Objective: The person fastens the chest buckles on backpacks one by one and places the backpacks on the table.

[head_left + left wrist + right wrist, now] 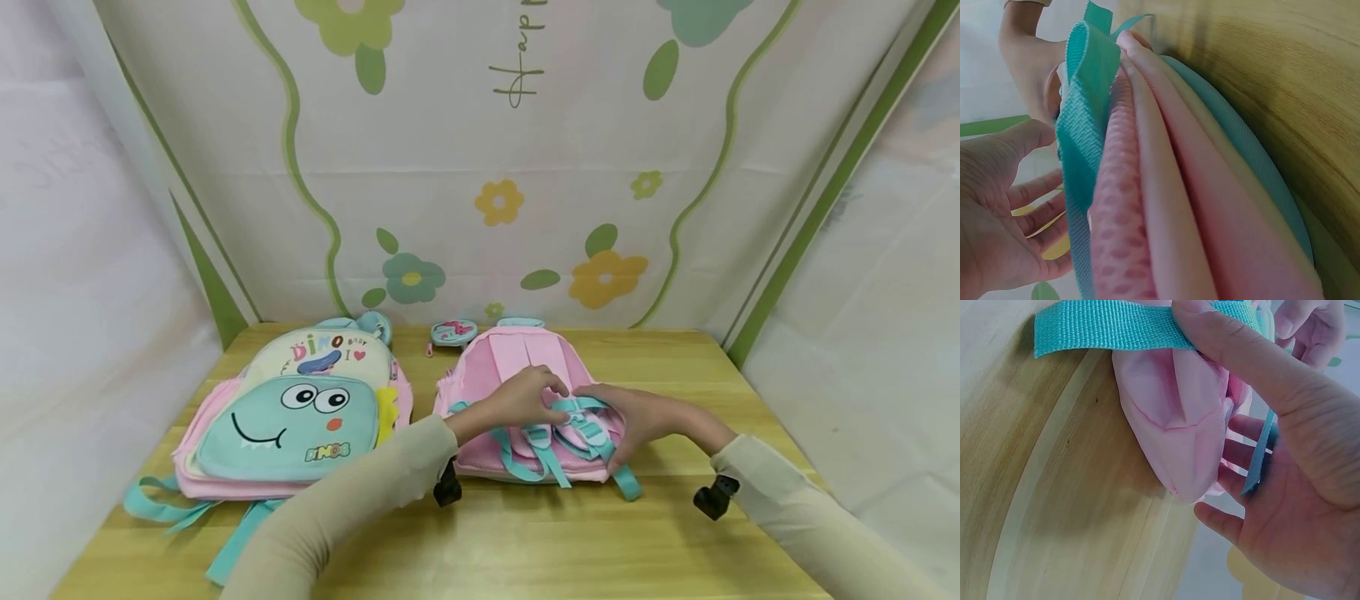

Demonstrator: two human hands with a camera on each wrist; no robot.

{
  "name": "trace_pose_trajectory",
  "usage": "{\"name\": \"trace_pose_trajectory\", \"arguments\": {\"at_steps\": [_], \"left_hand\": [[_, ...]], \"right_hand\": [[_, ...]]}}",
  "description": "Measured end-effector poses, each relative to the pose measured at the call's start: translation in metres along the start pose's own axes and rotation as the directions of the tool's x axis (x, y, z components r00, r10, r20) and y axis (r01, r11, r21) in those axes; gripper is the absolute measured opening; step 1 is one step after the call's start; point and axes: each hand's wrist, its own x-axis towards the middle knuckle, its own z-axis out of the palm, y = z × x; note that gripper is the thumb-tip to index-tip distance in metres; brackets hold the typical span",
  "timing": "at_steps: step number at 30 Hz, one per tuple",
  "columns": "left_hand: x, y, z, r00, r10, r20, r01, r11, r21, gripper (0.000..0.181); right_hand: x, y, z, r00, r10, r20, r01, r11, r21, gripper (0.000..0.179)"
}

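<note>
A pink backpack [487, 400] lies with its padded back and shoulder straps facing up. Teal webbing and a pale buckle [576, 415] sit near its lower right side. Over the straps is my left hand [517, 400], thumb and fingers apart and loosely bent beside the teal webbing [1088, 112]. My right hand [637, 421] spans the bag's lower right corner. In the right wrist view its thumb rests on a teal strap [1116, 325], while its other fingers extend along the pink fabric [1172, 437]. A narrow teal strap end hangs across those fingers.
To the left lies a dinosaur backpack [300, 417], teal and cream, its straps trailing on the wooden table [570, 550]. A small round teal pouch [453, 332] is near the back edge. Printed fabric walls [495, 133] enclose the back and sides.
</note>
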Motion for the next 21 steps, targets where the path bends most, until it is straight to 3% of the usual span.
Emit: {"name": "trace_pose_trajectory", "arguments": {"at_steps": [10, 21], "left_hand": [[0.004, 0.0, 0.01, 0.999, 0.016, -0.041, -0.01, 0.99, 0.139, 0.027], [0.008, 0.001, 0.016, 0.999, 0.019, -0.048, -0.008, 0.977, 0.213, 0.028]], "right_hand": [[0.001, 0.004, 0.001, 1.0, -0.004, -0.001, 0.004, 1.0, -0.017, 0.12], [0.003, 0.006, 0.001, 1.0, -0.029, 0.0, 0.029, 0.999, -0.039, 0.122]]}}
